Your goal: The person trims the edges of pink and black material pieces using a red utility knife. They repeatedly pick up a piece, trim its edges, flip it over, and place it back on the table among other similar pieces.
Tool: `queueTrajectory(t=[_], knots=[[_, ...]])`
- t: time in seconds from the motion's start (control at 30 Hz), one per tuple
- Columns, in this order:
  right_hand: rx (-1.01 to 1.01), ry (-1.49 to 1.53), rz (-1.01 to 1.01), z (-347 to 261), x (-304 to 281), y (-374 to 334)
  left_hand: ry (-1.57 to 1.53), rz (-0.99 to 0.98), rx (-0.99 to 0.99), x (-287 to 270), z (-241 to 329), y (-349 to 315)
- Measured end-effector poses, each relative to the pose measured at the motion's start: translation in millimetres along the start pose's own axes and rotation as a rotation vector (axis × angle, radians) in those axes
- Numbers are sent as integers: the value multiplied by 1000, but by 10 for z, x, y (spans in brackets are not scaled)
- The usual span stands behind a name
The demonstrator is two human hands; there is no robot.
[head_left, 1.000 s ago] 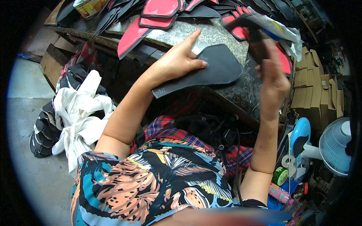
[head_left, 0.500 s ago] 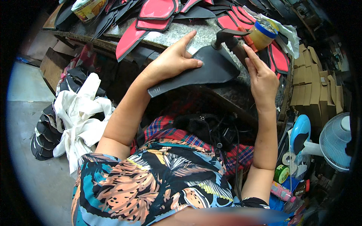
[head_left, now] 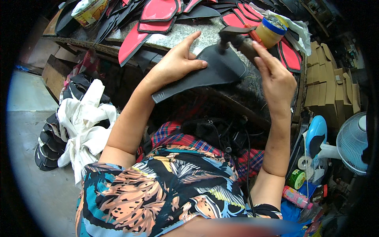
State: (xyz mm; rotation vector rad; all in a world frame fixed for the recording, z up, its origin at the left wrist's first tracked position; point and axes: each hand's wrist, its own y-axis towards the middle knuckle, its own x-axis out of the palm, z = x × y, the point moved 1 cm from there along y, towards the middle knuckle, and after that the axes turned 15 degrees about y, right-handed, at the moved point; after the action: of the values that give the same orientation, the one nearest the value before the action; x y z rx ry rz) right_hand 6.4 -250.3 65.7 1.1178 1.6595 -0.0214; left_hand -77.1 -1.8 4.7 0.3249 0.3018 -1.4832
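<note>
A black leather-like piece [head_left: 213,73], with light marks at its near left corner, lies over the table's front edge. My left hand [head_left: 177,63] holds its left part, thumb on top and index finger stretched out; the other fingers are mostly hidden. In my right hand [head_left: 278,79] is the handle of a hammer [head_left: 237,34]. Its dark head is over the piece's far edge and seems to touch it. Just beyond the hammer stands a yellowish jar [head_left: 268,33] with a blue rim, an orange-handled tool [head_left: 256,36] against it.
Pink-and-black cut pieces [head_left: 158,14] cover the back of the stone-topped table [head_left: 193,37], beside a yellow tub [head_left: 90,14]. White cloth [head_left: 85,122] and black pieces are heaped at left. A fan [head_left: 353,144] and cardboard [head_left: 329,83] stand at right.
The hammer head has shifted slightly left and down relative to the piece. My right hand has tilted with it, while my left hand keeps its hold. The whole view has shifted a little.
</note>
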Motion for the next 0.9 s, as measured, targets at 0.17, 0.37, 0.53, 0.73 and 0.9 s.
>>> queueTrajectory(t=[0.17,0.37,0.53,0.73,0.9], knots=[[-59,465,359,113,-51,-151,-58,-49,-39,-20,-29,2],[105,129,109,190,26,-345,-31,-48,-25,-30,-29,6],[66,110,302,384,-120,-541,15,10,-12,-10,-18,-12],[94,-118,313,498,-151,-815,-29,16,19,-31,21,-38],[142,-164,194,532,-117,-814,-159,31,-34,1,77,-178]])
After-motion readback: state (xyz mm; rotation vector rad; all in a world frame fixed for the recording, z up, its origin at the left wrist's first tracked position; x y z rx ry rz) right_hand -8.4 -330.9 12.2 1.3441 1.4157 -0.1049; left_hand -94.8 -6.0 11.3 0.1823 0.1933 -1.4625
